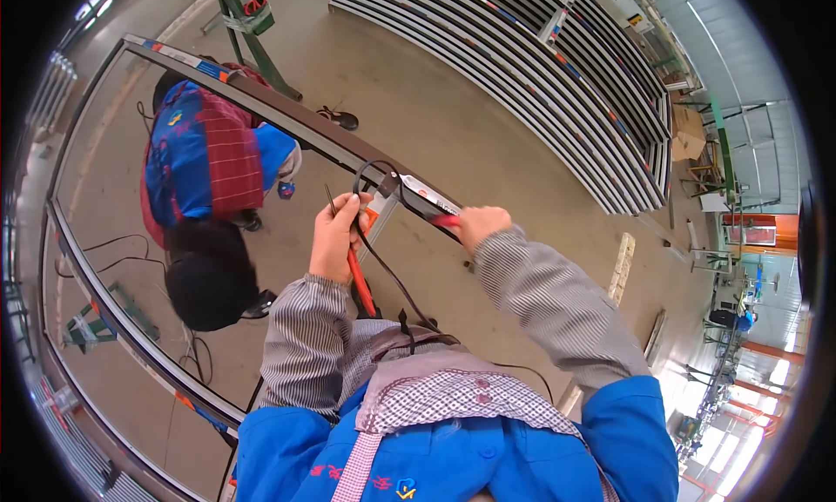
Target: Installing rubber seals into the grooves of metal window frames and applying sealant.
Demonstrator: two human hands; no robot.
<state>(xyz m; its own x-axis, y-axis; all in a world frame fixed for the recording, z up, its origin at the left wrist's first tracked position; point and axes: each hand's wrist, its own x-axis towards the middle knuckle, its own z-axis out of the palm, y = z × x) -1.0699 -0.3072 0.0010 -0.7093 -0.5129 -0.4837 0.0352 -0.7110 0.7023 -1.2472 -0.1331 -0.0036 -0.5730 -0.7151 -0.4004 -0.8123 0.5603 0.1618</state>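
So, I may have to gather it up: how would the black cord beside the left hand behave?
The black cord is probably flexible, since it loops beside the left hand. It's likely light, being so thin.

Just off centre toward two o'clock, the right hand [484,227] covered one end of a blurred red tool [447,221]. Toward nine, the left hand [333,242] hid the upper end of a red handle [361,286]. At one o'clock, the top edge cut off stacked frames [501,53]; past three, a distant blue shape [745,321] was too small to tell.
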